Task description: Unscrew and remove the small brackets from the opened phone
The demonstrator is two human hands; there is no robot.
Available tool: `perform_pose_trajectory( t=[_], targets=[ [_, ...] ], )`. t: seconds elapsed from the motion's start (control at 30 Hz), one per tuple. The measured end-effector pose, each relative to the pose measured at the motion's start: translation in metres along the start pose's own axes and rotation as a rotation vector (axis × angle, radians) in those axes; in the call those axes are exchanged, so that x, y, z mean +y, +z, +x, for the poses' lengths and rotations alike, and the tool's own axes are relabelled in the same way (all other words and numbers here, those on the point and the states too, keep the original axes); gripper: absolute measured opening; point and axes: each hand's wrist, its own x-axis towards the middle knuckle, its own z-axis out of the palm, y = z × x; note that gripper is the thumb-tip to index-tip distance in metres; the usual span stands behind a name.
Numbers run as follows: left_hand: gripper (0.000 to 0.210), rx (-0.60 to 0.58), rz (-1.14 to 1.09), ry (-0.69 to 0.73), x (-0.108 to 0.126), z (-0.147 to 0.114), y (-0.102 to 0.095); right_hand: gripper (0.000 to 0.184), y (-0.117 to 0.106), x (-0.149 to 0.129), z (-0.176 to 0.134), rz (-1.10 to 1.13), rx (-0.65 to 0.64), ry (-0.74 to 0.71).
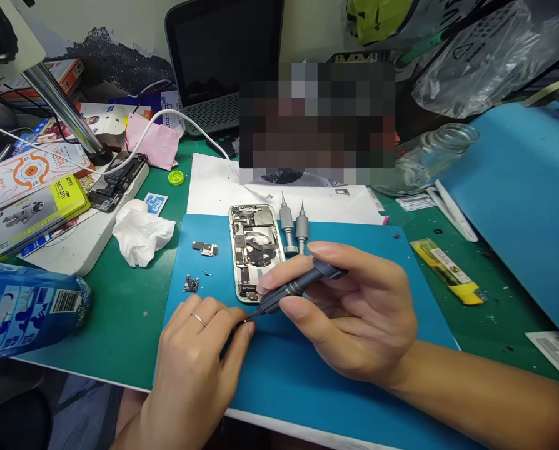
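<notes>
My right hand (354, 312) grips a dark grey precision screwdriver (291, 287), its tip slanting down to the left. At that tip the fingers of my left hand (199, 350), which wears a ring, are pinched together. Whatever they hold is too small and covered to make out. Just beyond lies an opened phone (257, 253), its inner parts exposed. Two more grey screwdrivers (294, 225) stand beside the phone's right edge. Left of it rest a small metal-plated part (205, 249) and a small dark component (191, 284), with tiny bits nearby.
A blue mat (307, 381) covers the green table. Left are a crumpled tissue (142, 232), battery boxes (35, 215) and a blue package (30, 309). On the right lie a glass jar (434, 156), white tweezers (454, 209) and a yellow packet (448, 272). A dark screen (223, 56) stands behind.
</notes>
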Motion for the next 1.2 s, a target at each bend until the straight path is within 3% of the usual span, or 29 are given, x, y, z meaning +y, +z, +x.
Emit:
perform_pose_trajectory(
  t=[1.2],
  targets=[
    [0.008, 0.007, 0.013, -0.009, 0.0022, 0.0000, -0.0001, 0.068, -0.0013, 0.0020, 0.0008, -0.016, 0.026, -0.035]
  ],
)
